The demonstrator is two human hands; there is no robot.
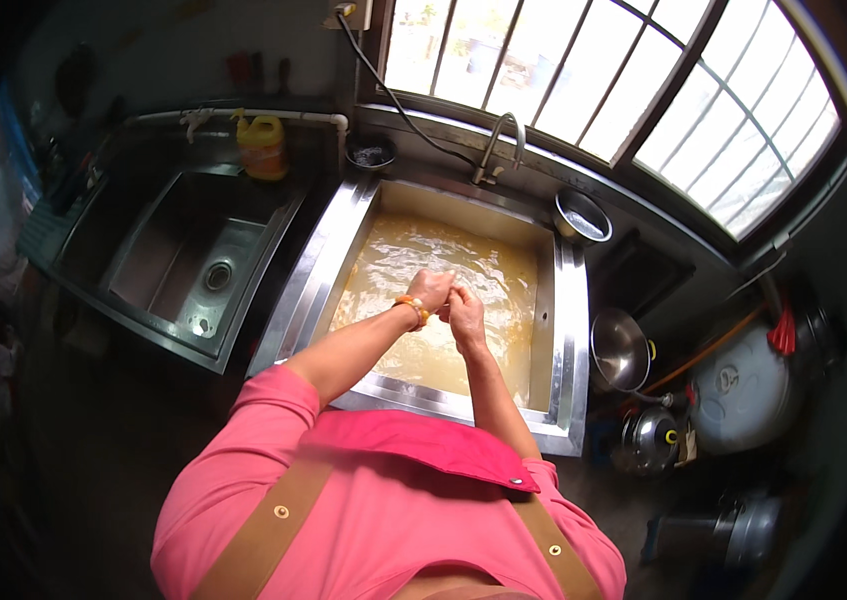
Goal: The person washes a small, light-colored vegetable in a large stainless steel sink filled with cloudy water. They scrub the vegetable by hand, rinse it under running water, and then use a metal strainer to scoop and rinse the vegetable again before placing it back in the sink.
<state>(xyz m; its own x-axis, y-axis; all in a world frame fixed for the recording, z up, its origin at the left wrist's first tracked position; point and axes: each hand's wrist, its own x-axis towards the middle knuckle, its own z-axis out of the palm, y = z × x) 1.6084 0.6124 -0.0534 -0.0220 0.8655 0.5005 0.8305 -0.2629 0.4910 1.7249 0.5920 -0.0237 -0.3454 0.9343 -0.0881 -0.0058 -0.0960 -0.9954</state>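
Observation:
A large stainless-steel sink (pixel 569 337) full of cloudy yellowish water stands before me. Over the middle of the water my left hand (pixel 432 290), with a beaded bracelet (pixel 412 309) at the wrist, meets my right hand (pixel 464 311). The fingertips of both hands are bent together and touch or nearly touch. Something small and pale may be between them, but it is too small to make out. Ripples and bright reflections cover the water, so what lies under its surface is hidden.
Behind the sink rises a curved metal faucet (pixel 498 146). A metal bowl (pixel 582 216) sits at the back right corner, a dark bowl (pixel 371 154) at the back left. Leftward are a second steel sink (pixel 194 262) and a yellow pump jug (pixel 262 148). A wok (pixel 620 350) is at right.

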